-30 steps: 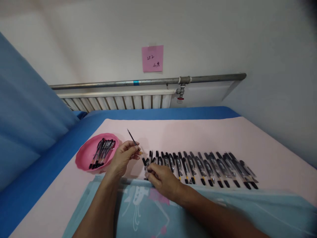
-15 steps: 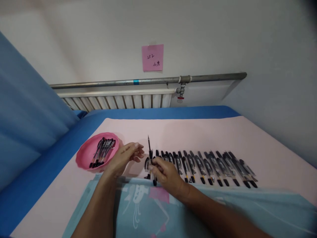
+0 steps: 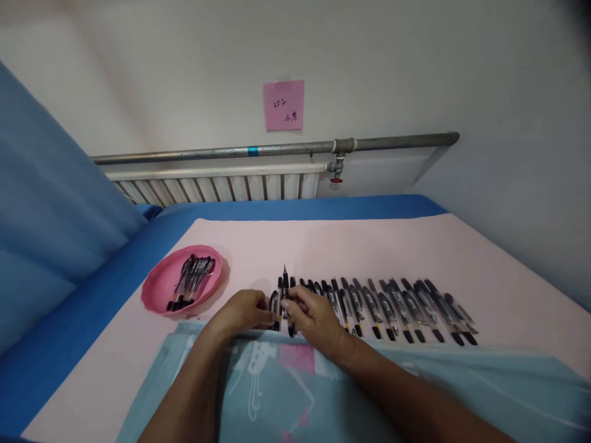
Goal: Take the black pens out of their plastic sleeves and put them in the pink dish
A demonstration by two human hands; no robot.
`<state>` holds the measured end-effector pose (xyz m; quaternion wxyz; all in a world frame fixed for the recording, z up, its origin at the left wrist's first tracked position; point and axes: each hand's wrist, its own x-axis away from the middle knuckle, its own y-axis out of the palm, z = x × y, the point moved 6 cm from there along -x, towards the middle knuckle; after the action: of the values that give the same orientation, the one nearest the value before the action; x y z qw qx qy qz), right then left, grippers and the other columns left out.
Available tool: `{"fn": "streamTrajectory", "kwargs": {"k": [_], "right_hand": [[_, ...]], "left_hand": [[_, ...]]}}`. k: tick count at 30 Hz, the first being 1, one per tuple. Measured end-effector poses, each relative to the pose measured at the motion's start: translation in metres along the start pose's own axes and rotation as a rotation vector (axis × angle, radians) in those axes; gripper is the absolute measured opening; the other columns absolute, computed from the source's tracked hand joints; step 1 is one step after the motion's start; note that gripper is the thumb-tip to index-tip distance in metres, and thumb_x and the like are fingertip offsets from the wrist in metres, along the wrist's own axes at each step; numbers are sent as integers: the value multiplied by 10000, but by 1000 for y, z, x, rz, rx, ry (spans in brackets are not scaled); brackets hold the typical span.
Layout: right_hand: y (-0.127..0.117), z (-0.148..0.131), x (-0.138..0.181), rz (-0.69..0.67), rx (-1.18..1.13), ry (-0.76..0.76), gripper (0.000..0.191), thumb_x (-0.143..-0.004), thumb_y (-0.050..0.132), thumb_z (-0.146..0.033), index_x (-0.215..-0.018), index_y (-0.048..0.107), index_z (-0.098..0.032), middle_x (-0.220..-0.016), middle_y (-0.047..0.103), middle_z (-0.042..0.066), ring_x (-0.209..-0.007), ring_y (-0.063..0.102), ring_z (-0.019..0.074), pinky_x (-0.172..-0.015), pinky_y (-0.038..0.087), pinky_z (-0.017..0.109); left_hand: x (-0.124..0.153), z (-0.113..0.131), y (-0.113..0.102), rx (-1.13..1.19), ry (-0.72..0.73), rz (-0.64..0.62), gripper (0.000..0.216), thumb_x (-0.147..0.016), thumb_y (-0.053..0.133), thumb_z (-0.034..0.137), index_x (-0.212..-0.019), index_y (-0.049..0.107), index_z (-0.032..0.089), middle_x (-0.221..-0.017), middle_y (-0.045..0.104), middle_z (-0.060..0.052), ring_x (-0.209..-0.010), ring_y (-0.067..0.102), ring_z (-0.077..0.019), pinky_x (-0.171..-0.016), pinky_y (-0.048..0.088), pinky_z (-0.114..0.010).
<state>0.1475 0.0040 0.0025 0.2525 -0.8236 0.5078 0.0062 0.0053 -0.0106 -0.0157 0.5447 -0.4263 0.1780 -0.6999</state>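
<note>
My right hand [image 3: 316, 317] is closed around an uncapped black gel pen [image 3: 285, 280], held upright with its thin point upward. To its left, my left hand [image 3: 247, 311] reaches down with curled fingers to a clear-and-black pen part [image 3: 274, 303] at the left end of the row. Whether those fingers grip that part or only touch it is partly hidden. Several black pens with separate caps and clear barrels lie side by side in a long row [image 3: 388, 307] to the right of my right hand, which covers part of the row.
A pink scalloped bowl [image 3: 154, 283] with several pens [image 3: 194, 280] stands on the left of the pale pink mat [image 3: 369, 246]. Light blue patterned cloth [image 3: 258, 394] lies along the near edge. A blue curtain [image 3: 55, 203] hangs at left; a radiator [image 3: 221, 187] and pipe [image 3: 194, 155] run behind.
The refill that stuck out high above the pen in my right hand now shows only a short point. My left hand has moved down and right, from open fingers to curled at the row's left end.
</note>
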Motion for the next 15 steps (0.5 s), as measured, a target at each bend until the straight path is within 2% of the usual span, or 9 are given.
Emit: {"fn": "streamTrajectory", "kwargs": {"k": [6,15], "right_hand": [[1,-2,0,-14,10,6,110,-804,476,-267,-749,517,-182,-546,462,-43,-515,433,87,-483,341,192],[1,-3,0,-30,37,4,121,-801,483,-260,-719,512,-176,-552,463,-42,-517,425,82,-489,334,191]], "left_hand": [[6,2,-2,-67,30,-32,164,-588,533,293,-691,579,174,-622,582,12,-585,512,-139,-507,336,-222],[17,13,0,-185,77,-148,155,-588,541,309,-645,595,175,-552,551,25,-513,464,-114,-461,296,-209]]}}
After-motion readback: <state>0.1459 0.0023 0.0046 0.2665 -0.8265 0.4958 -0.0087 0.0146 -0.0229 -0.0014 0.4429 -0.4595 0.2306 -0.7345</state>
